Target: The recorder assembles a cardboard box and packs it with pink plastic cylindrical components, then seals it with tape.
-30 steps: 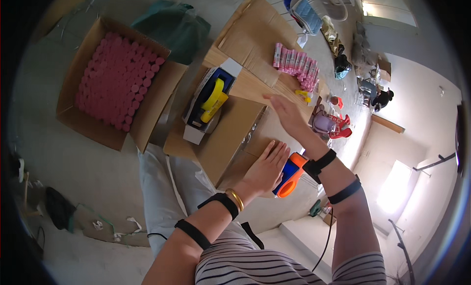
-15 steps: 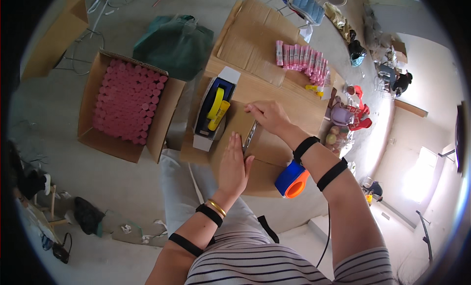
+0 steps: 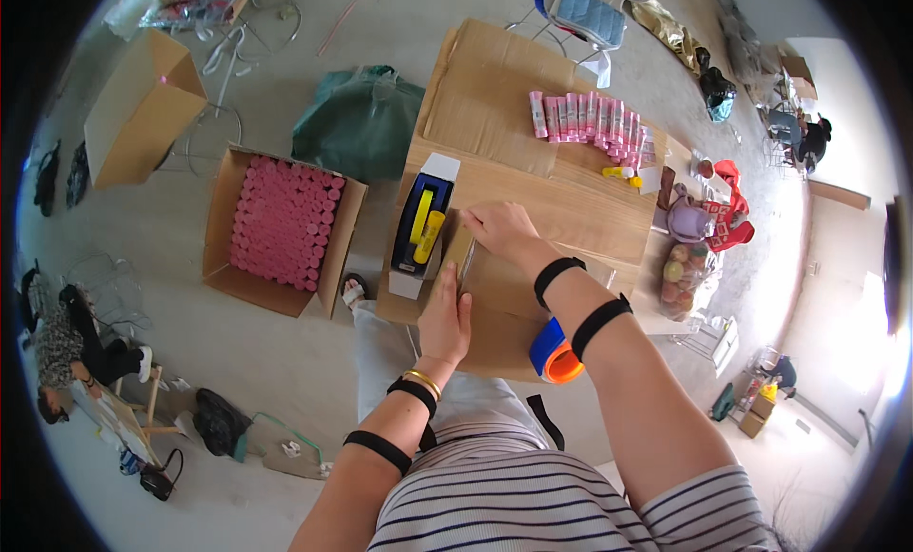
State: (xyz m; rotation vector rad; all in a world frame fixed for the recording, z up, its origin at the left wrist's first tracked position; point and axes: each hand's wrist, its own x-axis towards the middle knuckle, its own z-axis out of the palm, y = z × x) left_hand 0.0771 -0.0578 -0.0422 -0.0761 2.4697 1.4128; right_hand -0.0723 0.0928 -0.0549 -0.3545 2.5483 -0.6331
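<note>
A small brown cardboard box [image 3: 460,253] stands narrow side up near the table's front, between my two hands. My left hand [image 3: 443,319] grips its near end, fingers along the side and thumb on the other side. At the far end, the fingers of my right hand [image 3: 501,231] are curled over the box's edge. What lies inside the box is hidden. Just to the left, an open white and dark blue box [image 3: 400,252] holds a yellow tube [image 3: 430,236] and a yellow strip-like thing [image 3: 420,215]. A blue and orange tape dispenser [image 3: 559,352] sits by my right forearm.
Pink tubes [image 3: 590,119] lie in a row on the cardboard-covered table [image 3: 495,100]. On the floor left, a carton [image 3: 347,231] is packed with pink-capped tubes, beside a green bag [image 3: 357,124]. A chair [image 3: 585,19] stands beyond; another person [image 3: 81,352] sits far left.
The small box has tipped from showing its broad face to standing on edge, with both hands still on it. My view has shifted, bringing more of the left side in.
</note>
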